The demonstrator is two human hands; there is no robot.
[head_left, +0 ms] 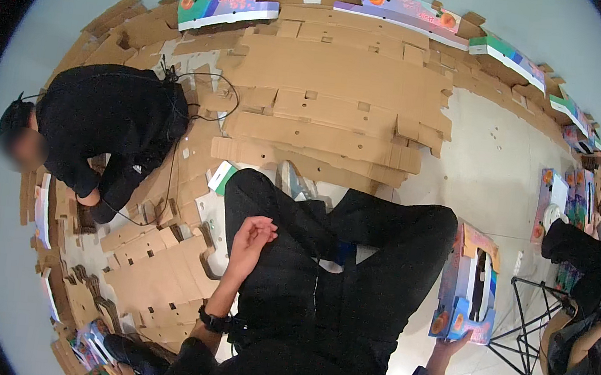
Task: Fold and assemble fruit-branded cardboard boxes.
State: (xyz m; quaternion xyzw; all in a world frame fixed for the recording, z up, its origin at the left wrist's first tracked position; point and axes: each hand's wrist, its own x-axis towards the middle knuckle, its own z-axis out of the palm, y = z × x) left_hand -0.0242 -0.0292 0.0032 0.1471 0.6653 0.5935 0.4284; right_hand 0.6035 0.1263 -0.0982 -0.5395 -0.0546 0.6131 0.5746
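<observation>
My right hand (451, 345) grips the lower end of a colourful printed cardboard box (446, 276), which stands beside my right knee. The box is blue, orange and pink, with a long cut-out in its face; part of my fingers is hidden behind its edge. Above my left thigh, my left hand (254, 240) is held loosely, its fingers slightly bent and nothing in them. I sit with my knees spread apart, in black trousers (282, 288).
Flattened brown cardboard sheets (341, 75) cover much of the floor ahead. Printed box pieces (399, 11) line the far wall. A person in black (109, 123) crouches at left, near a cable (233, 100). A folding stool frame (527, 328) and another seated person (585, 269) are at right.
</observation>
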